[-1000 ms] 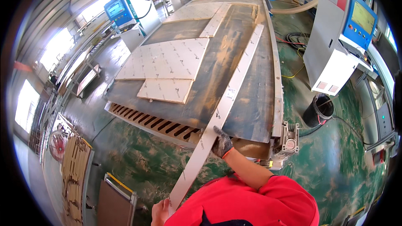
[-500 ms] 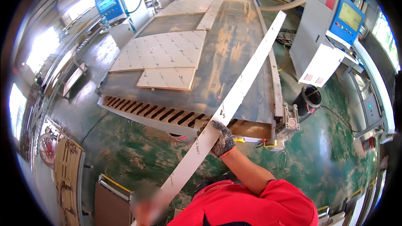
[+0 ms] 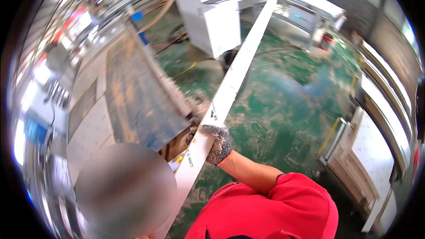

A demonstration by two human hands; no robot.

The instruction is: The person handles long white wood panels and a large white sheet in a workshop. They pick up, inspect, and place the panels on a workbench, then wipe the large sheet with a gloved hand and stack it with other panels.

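Observation:
My right hand (image 3: 218,146), in a dark grey dusty knit glove with an orange cuff edge, is closed around a long narrow white board (image 3: 239,71). The thumb side lies over the board's right edge. Grey glove-like fingertips show along its opposite edge. Printed marks run along the white face. The board slants from the lower middle up to the upper right, and its far end stands out over the green floor. My left hand does not show; a round blurred patch covers the lower left and the board's near end.
To the left lies a wide machine bed (image 3: 141,93) with pale panels (image 3: 90,126) on it. Ahead stands a white control cabinet (image 3: 217,28) with a dark bucket (image 3: 228,57) beside it. At right, cut boards (image 3: 376,155) rest near a long rail. Dust streaks the green floor (image 3: 283,110).
My view and body have turned right, so the machine bed now sits farther left and the boards at right have come into view. The white board has swung along, still in my right hand.

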